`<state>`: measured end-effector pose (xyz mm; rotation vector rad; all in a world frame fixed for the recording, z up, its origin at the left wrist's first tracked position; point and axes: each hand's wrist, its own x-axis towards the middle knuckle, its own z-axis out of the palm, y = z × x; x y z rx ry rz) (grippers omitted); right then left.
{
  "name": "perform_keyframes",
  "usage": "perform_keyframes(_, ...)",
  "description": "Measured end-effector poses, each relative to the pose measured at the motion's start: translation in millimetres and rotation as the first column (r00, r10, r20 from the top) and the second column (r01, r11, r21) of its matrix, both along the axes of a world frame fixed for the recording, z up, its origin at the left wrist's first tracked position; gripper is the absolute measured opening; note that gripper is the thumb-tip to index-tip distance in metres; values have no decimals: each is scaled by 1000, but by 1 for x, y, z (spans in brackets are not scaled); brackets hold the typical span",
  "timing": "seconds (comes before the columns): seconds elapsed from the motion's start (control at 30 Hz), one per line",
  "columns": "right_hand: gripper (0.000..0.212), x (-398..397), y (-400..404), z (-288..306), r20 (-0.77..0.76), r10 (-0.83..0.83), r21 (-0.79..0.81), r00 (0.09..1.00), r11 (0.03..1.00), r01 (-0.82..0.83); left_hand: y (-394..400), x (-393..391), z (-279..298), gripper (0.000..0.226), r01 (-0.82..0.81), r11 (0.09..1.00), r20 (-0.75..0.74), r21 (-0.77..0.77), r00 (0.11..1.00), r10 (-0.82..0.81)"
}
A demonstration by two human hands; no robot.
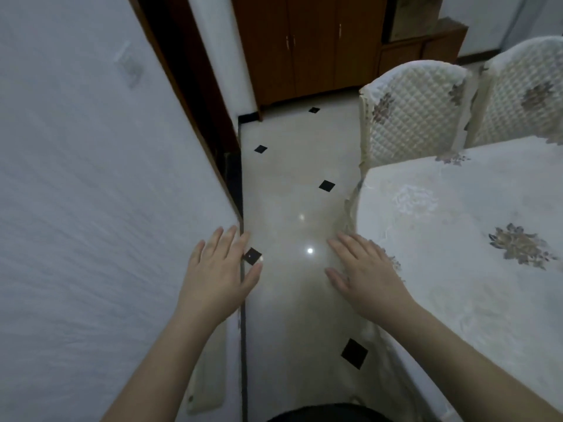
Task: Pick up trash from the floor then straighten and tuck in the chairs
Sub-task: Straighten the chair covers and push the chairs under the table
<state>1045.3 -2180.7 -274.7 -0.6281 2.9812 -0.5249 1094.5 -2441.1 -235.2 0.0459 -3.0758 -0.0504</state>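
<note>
Head view
Left hand (217, 269): held out flat over the near floor beside the white wall, fingers straight and spread, holding nothing.
Right hand (364, 274): flat and relaxed, fingers straight, empty, at the near left corner of the table.
Floor (292, 190): glossy pale tile with small black diamond insets, running from near to far between wall and table; no trash can be made out on it.
Chairs: near chair (411, 114) and far chair (524, 99), quilted cream covers, backs upright, side by side against the table's far edge.
Table (475, 208): right, under a floral cloth.
Cabinet (307, 44): brown wood, far end.
</note>
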Motion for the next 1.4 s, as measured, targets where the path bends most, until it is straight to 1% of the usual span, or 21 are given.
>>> perform_keyframes(0.13,70,-39,-22,1,0,61,38,998,997,-61,-21,-14,-6,70,-67,997,27,23,997,67)
perform_keyframes(0.23,71,-71,-47,2,1,83,35,997,996,-83,-38,-32,-13,68,-94,995,39,40,995,92)
perform_keyframes(0.3,69,-96,-68,4,5,99,43,995,994,-99,-52,-51,-13,71,-105,993,45,53,994,103)
perform_keyframes(0.37,66,-122,-90,8,-32,103,60,994,993,-101,-68,-77,-9,75,-112,990,17,83,994,111)
perform_keyframes(0.53,69,-189,-149,29,-74,115,101,991,989,-107,-109,-152,16,76,-74,987,-53,140,995,82)
perform_keyframes(0.67,63,-234,-182,48,-115,80,134,990,989,-64,-133,-212,30,72,-7,990,-57,142,998,16)
perform_keyframes(0.8,64,-288,-188,68,-167,53,146,985,989,-28,-145,-277,49,68,76,995,-105,72,992,-68)
perform_keyframes(0.93,64,-352,-186,81,-175,8,164,985,986,21,-135,-350,60,65,141,987,-101,76,986,-133)
perform_keyframes(1.0,68,-389,-182,84,-185,-10,142,983,989,37,-127,-394,66,65,182,981,-105,60,979,-175)
perform_keyframes(1.1,75,-449,-170,90,-177,-48,84,983,994,64,-117,-460,78,66,208,978,-133,-10,969,-207)
perform_keyframes(1.17,68,-487,-161,98,-174,-88,50,981,994,98,-109,-498,86,66,209,977,-112,-51,970,-214)
perform_keyframes(1.23,63,-521,-155,106,-144,-96,29,985,994,102,-102,-534,93,65,201,979,-79,-42,976,-204)
perform_keyframes(1.3,62,-550,-153,112,-105,-89,30,990,995,93,-100,-567,97,63,185,982,-44,-30,982,-186)
perform_keyframes(1.4,61,-599,-155,119,-121,-57,45,991,997,63,-104,-613,102,62,163,986,-33,-25,986,-164)
